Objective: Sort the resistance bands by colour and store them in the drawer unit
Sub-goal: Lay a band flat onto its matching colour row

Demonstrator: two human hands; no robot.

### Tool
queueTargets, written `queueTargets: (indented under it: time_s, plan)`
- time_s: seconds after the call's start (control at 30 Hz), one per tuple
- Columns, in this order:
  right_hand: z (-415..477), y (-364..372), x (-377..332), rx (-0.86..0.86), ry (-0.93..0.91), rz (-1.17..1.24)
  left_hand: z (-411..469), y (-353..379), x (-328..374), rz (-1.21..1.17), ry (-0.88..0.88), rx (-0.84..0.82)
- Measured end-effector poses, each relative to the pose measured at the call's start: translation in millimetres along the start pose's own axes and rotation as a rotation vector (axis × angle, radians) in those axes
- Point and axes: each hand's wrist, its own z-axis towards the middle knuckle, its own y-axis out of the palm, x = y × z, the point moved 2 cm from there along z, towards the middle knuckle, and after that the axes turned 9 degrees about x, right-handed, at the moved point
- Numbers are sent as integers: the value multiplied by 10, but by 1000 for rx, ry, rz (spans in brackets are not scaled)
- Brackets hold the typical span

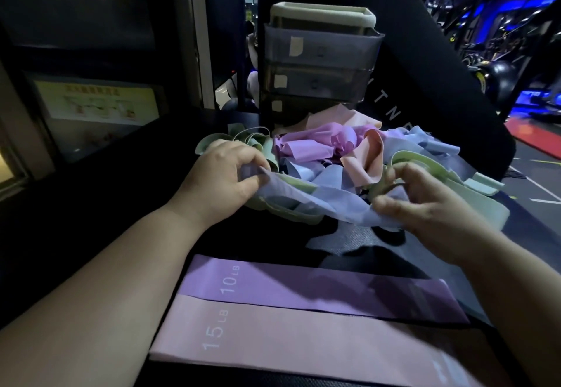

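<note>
Blue band [318, 201] pinched at both ends by left hand [224, 174] and right hand [425, 201]. Two laid flat (purple band [303, 292], pink band [288, 341]). Mixed pile [306, 147] unsorted, drawer unit [318, 62] seemingly unused.

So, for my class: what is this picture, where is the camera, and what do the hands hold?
No machine here: a person wears one camera on the head, looking down at their hands. The left hand and right hand pinch a pale blue band at the front of a tangled pile of bands in green, pink, lilac and blue. Behind stands a grey drawer unit. Nearer, a purple band marked 10 LB and a pink band marked 15 LB lie flat.
</note>
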Motion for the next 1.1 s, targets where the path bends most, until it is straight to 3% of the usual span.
queueTargets:
  time_s: [0.23,0.4,0.57,0.7,0.93,1.1]
  plan:
    - [-32,20,26,-110,-36,-469,18,-100,20,-106,-106,183]
    - [-38,12,-28,-8,-58,-206,4,-185,101,-315,-182,299]
    - [-35,5,-92,46,-138,-110,-14,-200,180,-509,-207,269]
    - [-13,2,-95,114,-180,-166,-4,-172,204,-651,-217,184]
    - [-35,14,-17,109,-108,-314,-27,-71,133,-289,-224,-24]
    - [-30,3,-29,143,-149,-436,-22,-105,76,-31,-195,-16]
